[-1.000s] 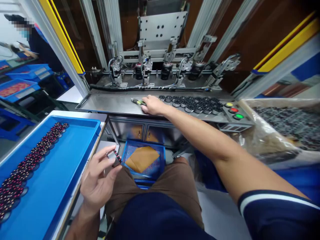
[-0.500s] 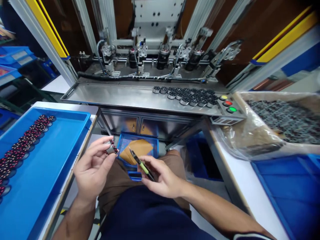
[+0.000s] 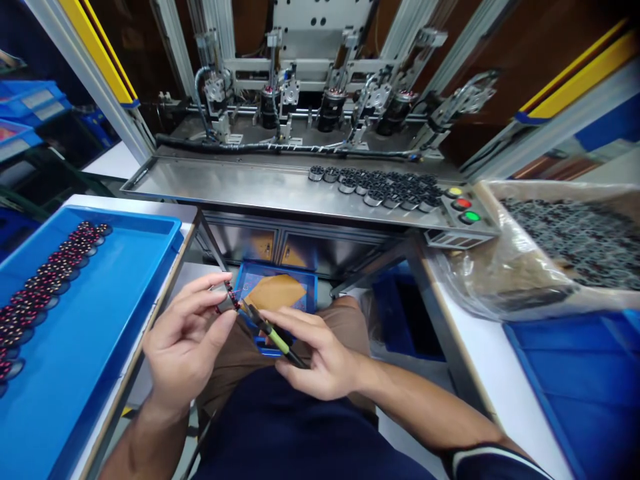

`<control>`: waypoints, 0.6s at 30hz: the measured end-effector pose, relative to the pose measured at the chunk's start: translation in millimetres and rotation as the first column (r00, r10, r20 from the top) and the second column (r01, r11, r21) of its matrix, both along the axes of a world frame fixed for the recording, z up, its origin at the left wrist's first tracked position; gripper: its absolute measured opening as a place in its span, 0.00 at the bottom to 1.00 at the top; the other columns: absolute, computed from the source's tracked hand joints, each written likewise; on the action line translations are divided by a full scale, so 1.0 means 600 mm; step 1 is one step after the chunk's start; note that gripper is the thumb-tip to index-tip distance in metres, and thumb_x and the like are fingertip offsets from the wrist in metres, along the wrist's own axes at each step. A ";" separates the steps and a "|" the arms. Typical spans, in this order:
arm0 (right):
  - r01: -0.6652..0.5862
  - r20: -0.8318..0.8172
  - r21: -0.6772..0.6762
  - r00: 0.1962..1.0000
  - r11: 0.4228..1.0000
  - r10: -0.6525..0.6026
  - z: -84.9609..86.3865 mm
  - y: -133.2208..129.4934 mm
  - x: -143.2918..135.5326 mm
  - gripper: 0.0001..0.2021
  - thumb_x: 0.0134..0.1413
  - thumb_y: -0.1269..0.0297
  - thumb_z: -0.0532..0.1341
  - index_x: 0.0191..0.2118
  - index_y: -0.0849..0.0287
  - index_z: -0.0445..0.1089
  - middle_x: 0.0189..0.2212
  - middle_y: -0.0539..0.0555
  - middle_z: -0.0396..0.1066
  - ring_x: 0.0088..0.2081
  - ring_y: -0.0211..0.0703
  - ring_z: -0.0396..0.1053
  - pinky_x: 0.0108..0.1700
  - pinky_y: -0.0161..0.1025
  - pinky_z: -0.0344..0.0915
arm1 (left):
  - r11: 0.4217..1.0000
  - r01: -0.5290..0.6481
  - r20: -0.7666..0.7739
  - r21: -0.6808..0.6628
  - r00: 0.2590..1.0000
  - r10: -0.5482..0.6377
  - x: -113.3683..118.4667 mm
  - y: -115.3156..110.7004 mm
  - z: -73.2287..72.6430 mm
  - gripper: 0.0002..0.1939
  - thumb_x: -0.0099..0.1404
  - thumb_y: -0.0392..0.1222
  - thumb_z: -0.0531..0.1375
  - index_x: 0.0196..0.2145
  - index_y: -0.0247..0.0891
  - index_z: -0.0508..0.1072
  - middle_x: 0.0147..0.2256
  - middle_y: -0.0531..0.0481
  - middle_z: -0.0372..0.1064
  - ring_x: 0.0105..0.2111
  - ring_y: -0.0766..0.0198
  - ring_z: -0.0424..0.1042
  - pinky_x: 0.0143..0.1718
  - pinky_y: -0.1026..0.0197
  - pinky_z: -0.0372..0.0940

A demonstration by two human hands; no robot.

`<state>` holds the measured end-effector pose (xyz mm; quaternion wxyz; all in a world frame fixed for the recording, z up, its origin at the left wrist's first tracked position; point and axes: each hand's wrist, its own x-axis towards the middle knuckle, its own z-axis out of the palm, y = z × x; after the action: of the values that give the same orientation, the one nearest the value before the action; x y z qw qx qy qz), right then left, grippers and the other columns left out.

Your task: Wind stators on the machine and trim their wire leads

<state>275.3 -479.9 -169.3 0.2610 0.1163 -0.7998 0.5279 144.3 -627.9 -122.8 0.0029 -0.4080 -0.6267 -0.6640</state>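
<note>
Between the thumb and fingers of my left hand (image 3: 187, 333) is a small motor stator (image 3: 226, 299), a grey ring with black and red-dotted parts on the side facing right. My right hand (image 3: 320, 350) is wrapped round a pair of cutting pliers (image 3: 275, 337) with black and green handles. The pliers' jaws point up and left, close beside the stator's right face; whether they touch it I cannot tell. Below both hands, a blue bin (image 3: 313, 283) holds a piece of brown paper (image 3: 277, 293).
At left, a blue tray (image 3: 125, 293) carries rows of stators. More black parts (image 3: 380, 187) lie on the metal ledge (image 3: 225, 183) of a machine, by its button box (image 3: 467, 217). A plastic-lined carton (image 3: 565, 283) of parts stands at right, above a blue crate (image 3: 575, 387).
My right hand has brought the pliers left, up to the stator. My left hand has barely moved and still grips it. The camera view has shifted slightly.
</note>
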 end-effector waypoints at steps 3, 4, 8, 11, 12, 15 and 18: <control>-0.002 -0.023 -0.009 1.000 1.000 0.002 0.001 -0.001 -0.002 0.31 0.51 0.70 0.60 0.63 0.62 0.59 0.38 0.57 0.72 0.38 0.45 0.71 0.40 0.41 0.70 | 1.000 0.007 -0.003 -0.002 1.000 -0.007 -0.001 0.000 0.000 0.16 0.59 0.25 0.65 0.43 0.40 0.76 0.49 0.44 0.76 0.49 0.57 0.75 0.42 0.61 0.74; 0.001 -0.029 -0.011 1.000 1.000 -0.001 0.001 -0.001 -0.002 0.31 0.51 0.70 0.60 0.63 0.62 0.59 0.37 0.57 0.71 0.37 0.44 0.71 0.39 0.41 0.70 | 1.000 0.010 -0.004 -0.006 1.000 -0.010 -0.001 0.000 -0.001 0.16 0.59 0.25 0.65 0.43 0.40 0.76 0.50 0.45 0.76 0.49 0.57 0.75 0.42 0.62 0.74; 0.030 -0.055 -0.007 0.998 1.000 -0.030 -0.002 -0.003 0.000 0.30 0.51 0.73 0.59 0.62 0.63 0.61 0.32 0.55 0.71 0.32 0.41 0.68 0.34 0.37 0.68 | 1.000 0.010 -0.003 -0.020 1.000 -0.010 -0.001 0.001 -0.003 0.17 0.58 0.25 0.65 0.43 0.40 0.76 0.50 0.45 0.75 0.48 0.58 0.76 0.41 0.63 0.73; 0.008 -0.059 -0.054 0.998 0.998 -0.011 -0.004 -0.002 0.002 0.30 0.51 0.75 0.57 0.62 0.62 0.61 0.32 0.55 0.72 0.30 0.40 0.68 0.32 0.36 0.67 | 1.000 0.018 -0.008 -0.011 1.000 -0.018 -0.001 -0.001 -0.005 0.18 0.58 0.24 0.65 0.43 0.40 0.76 0.50 0.45 0.75 0.48 0.57 0.76 0.40 0.62 0.73; -0.007 -0.052 -0.074 0.999 0.997 0.004 -0.003 -0.002 0.003 0.30 0.51 0.75 0.57 0.63 0.61 0.61 0.32 0.55 0.73 0.31 0.40 0.68 0.33 0.37 0.68 | 1.000 0.021 -0.009 -0.007 1.000 -0.021 -0.001 -0.002 -0.006 0.18 0.58 0.24 0.65 0.43 0.40 0.76 0.50 0.45 0.75 0.48 0.56 0.76 0.41 0.61 0.74; -0.026 -0.022 -0.096 0.999 0.995 0.024 0.001 0.001 0.002 0.30 0.51 0.73 0.58 0.62 0.61 0.61 0.34 0.56 0.73 0.33 0.41 0.70 0.35 0.39 0.69 | 1.000 0.019 -0.025 -0.003 0.999 -0.019 -0.001 -0.006 -0.006 0.18 0.57 0.24 0.65 0.43 0.41 0.76 0.50 0.44 0.75 0.50 0.53 0.75 0.40 0.59 0.74; -0.028 -0.027 -0.067 0.999 0.997 0.027 0.006 0.002 -0.001 0.32 0.49 0.72 0.59 0.63 0.62 0.60 0.38 0.59 0.73 0.36 0.44 0.71 0.38 0.41 0.70 | 1.000 0.025 -0.055 -0.005 0.998 -0.025 -0.001 -0.009 -0.006 0.19 0.57 0.23 0.65 0.43 0.41 0.76 0.50 0.44 0.75 0.51 0.52 0.74 0.40 0.57 0.75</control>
<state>274.6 -479.0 -165.7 0.2680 0.1254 -0.7764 0.5565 143.7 -633.1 -126.6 0.0110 -0.4339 -0.6226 -0.6511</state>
